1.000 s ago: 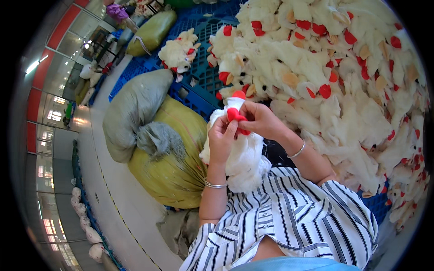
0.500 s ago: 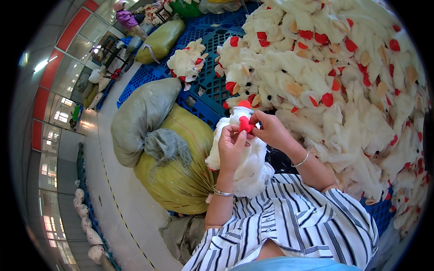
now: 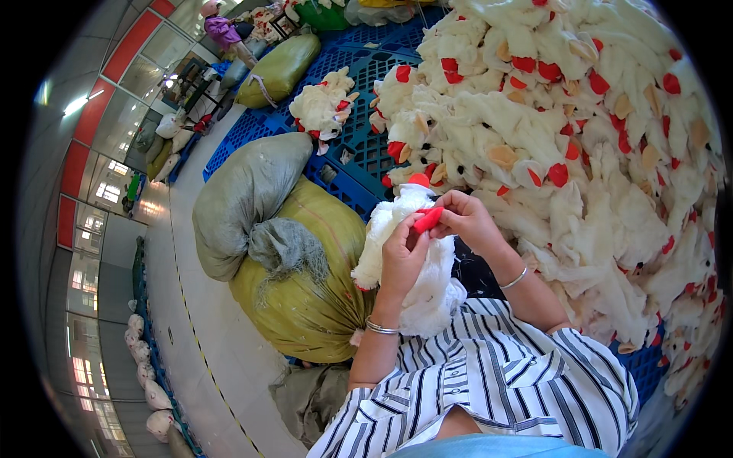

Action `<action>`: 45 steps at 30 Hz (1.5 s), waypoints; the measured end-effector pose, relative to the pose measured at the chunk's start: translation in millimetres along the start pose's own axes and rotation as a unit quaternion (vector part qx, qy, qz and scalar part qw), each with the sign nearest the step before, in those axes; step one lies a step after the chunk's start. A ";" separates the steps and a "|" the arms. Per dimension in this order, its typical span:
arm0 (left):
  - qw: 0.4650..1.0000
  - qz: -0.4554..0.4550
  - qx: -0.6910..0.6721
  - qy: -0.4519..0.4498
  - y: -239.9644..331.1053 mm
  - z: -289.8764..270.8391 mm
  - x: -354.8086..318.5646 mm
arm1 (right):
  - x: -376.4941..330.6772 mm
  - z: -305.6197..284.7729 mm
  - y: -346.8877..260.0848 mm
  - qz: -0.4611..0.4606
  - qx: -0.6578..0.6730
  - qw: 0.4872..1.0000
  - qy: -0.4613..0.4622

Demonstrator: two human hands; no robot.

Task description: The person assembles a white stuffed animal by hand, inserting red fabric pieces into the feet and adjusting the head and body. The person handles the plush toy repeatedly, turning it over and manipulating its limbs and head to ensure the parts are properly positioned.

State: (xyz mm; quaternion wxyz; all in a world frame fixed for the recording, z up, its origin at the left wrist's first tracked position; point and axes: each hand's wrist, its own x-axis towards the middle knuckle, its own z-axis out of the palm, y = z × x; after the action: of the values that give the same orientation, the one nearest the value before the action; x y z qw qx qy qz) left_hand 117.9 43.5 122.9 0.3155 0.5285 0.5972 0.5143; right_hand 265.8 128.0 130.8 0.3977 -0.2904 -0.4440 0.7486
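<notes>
A white fluffy plush toy skin (image 3: 429,294) lies over my lap, with a red tip (image 3: 419,179) at its far end. Above it, both hands pinch a small red fabric piece (image 3: 428,220), stretched at a slant between my fingers. My left hand (image 3: 403,258) is closed on its lower left side, thumb and fingers together. Closed on its right end is my right hand (image 3: 472,223). Whether the red piece is joined to the white skin cannot be made out, because my fingers cover its edges.
A big pile of cream plush skins (image 3: 489,114) with red and tan parts rises ahead and right. On my left lean a grey-green sack (image 3: 240,198) and an olive sack (image 3: 305,301). Blue pallets (image 3: 369,80) carry a smaller heap (image 3: 321,103). A person (image 3: 221,32) stands far left.
The red piece, bunched and upright before, now lies slanted and drawn out flatter between my fingers. Both hands have shifted slightly right, as has the whole view.
</notes>
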 end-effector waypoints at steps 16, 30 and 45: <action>0.984 0.049 -0.173 -0.022 21.2 -12.5 2.3 | -7.8 -1.3 -10.5 -0.161 -0.244 0.949 -0.113; 0.985 0.064 -0.161 -0.017 32.6 -26.7 6.7 | -27.0 8.0 -60.0 -0.202 -0.278 0.938 -0.053; 0.997 0.007 -0.054 -0.047 41.2 -23.1 9.8 | -26.6 12.1 -68.2 -0.300 -0.344 0.889 -0.027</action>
State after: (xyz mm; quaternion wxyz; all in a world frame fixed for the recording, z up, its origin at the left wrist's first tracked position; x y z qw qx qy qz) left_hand 106.8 42.7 169.9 0.3676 0.5384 0.5491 0.5230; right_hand 293.0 119.7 199.3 0.4660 -0.2418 -0.7504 0.4016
